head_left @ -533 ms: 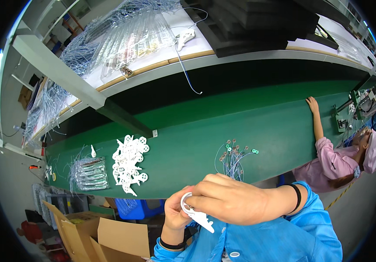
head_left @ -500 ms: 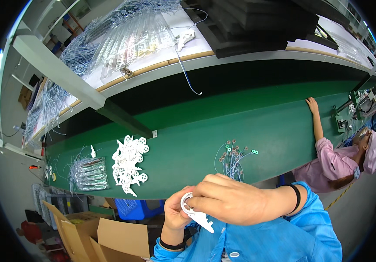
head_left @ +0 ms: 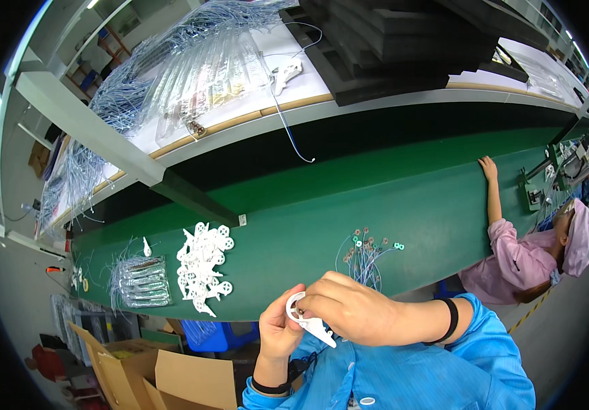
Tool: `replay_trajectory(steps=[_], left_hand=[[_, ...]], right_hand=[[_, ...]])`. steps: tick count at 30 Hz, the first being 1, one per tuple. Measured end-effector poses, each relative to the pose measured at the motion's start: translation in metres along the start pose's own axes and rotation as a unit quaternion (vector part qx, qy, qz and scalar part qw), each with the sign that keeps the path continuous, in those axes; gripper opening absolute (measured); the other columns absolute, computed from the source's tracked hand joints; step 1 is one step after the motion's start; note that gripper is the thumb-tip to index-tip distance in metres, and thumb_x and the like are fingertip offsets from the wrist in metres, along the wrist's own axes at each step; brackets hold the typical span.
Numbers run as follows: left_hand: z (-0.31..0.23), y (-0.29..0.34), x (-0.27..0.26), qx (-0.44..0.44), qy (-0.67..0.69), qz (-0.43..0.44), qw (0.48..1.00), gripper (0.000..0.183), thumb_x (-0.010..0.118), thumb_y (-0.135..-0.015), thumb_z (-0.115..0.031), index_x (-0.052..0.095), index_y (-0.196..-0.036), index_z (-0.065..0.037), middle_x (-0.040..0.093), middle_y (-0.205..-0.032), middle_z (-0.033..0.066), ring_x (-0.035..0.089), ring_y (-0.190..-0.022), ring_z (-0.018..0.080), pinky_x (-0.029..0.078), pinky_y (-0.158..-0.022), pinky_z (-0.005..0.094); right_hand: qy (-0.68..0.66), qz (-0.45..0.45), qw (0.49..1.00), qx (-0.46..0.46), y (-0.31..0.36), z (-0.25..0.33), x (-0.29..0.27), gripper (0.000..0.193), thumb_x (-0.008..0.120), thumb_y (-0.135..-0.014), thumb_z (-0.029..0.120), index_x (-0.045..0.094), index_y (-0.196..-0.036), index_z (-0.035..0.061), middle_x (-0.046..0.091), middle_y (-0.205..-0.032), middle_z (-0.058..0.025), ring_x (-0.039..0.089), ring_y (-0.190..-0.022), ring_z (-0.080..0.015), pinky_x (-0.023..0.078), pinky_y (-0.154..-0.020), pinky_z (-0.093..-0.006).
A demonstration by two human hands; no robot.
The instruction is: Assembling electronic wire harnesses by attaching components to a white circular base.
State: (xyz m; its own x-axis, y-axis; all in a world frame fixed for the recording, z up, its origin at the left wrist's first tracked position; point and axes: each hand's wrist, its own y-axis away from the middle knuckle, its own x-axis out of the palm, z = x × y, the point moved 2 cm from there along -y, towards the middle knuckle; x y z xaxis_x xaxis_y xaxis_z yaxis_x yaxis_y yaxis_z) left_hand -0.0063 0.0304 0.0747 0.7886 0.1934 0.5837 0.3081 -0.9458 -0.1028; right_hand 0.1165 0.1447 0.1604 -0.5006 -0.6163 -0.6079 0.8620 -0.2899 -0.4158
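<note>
Left hand (head_left: 279, 329) gripped the white part (head_left: 320, 333), right hand (head_left: 354, 309) crowded its ring (head_left: 289, 305), grip unclear: apparently a fitting step, next calling for steady support.

Long green desk (head_left: 294, 256), running left to right beneath a raised shelf (head_left: 310, 83). On the desk, toward the left end, a yellowish ring (head_left: 86, 285), then a stack of clear bags (head_left: 145, 281) with thin wires straying out; just beyond, one lone white piece (head_left: 147, 247). Beside the bags, a loose heap of white plastic parts (head_left: 203, 266). Farther right, near the front edge, a spread of blue-grey wires (head_left: 369, 256) with green and brown tips. Near the right end, a green fixture (head_left: 532, 193). On the shelf, tangled cables (head_left: 120, 96), clear sleeves (head_left: 205, 82) and stacked black slabs (head_left: 397, 51).
</note>
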Motion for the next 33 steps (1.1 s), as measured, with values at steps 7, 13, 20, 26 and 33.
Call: replay_trajectory(steps=[7,13,20,26,33], left_hand=[[-0.004,-0.029,-0.019,-0.036,0.030,-0.014,0.999,0.064,0.053,-0.092,-0.032,0.030,-0.136,0.007,0.052,-0.124,0.0170,0.052,-0.114,0.0242,0.041,-0.097,0.0380],[0.014,-0.016,-0.116,-0.125,-0.060,-0.332,0.933,0.045,0.046,-0.096,-0.027,0.040,-0.128,0.004,0.058,-0.105,0.0147,0.058,-0.098,0.0237,0.047,-0.086,0.0346],[0.044,0.040,-0.217,-0.191,-0.201,-0.474,0.836,0.028,0.052,-0.090,-0.015,0.052,-0.111,0.004,0.061,-0.093,0.0108,0.060,-0.076,0.0144,0.049,-0.066,0.0249],[0.056,-0.006,-0.289,-0.114,-0.523,-0.398,0.745,0.019,0.056,-0.082,-0.008,0.058,-0.098,0.002,0.062,-0.077,0.0108,0.058,-0.065,0.0200,0.045,-0.058,0.0306],[0.044,-0.082,-0.338,-0.106,-0.800,-0.310,0.502,0.036,0.063,-0.079,-0.020,0.056,-0.111,-0.004,0.058,-0.084,0.0208,0.056,-0.079,0.0381,0.046,-0.071,0.0482]], right_hand=[[-0.066,0.007,0.998,0.021,-0.035,-0.048,0.014,0.015,0.061,-0.080,0.007,0.060,-0.095,0.0019,0.056,-0.087,-0.0116,0.054,-0.083,-0.0294,0.046,-0.075,-0.0365],[-0.087,-0.246,0.920,0.293,-0.065,-0.282,0.011,0.014,0.063,-0.081,0.010,0.064,-0.088,-0.0020,0.063,-0.072,-0.0089,0.059,-0.065,-0.0161,0.047,-0.061,-0.0295],[-0.189,-0.462,0.587,0.637,0.061,-0.479,-0.016,0.013,0.061,-0.083,0.015,0.057,-0.074,0.0072,0.055,-0.062,-0.0001,0.051,-0.048,-0.0080,0.035,-0.038,-0.0213],[-0.213,-0.443,0.728,0.478,0.141,-0.403,0.024,0.018,0.059,-0.087,0.019,0.055,-0.074,0.0066,0.054,-0.060,-0.0016,0.049,-0.047,-0.0089,0.034,-0.039,-0.0215],[-0.248,-0.357,0.643,0.631,0.227,-0.241,0.085,0.039,0.062,-0.087,0.037,0.056,-0.065,0.0054,0.053,-0.056,-0.0031,0.051,-0.048,-0.0117,0.039,-0.044,-0.0243]])
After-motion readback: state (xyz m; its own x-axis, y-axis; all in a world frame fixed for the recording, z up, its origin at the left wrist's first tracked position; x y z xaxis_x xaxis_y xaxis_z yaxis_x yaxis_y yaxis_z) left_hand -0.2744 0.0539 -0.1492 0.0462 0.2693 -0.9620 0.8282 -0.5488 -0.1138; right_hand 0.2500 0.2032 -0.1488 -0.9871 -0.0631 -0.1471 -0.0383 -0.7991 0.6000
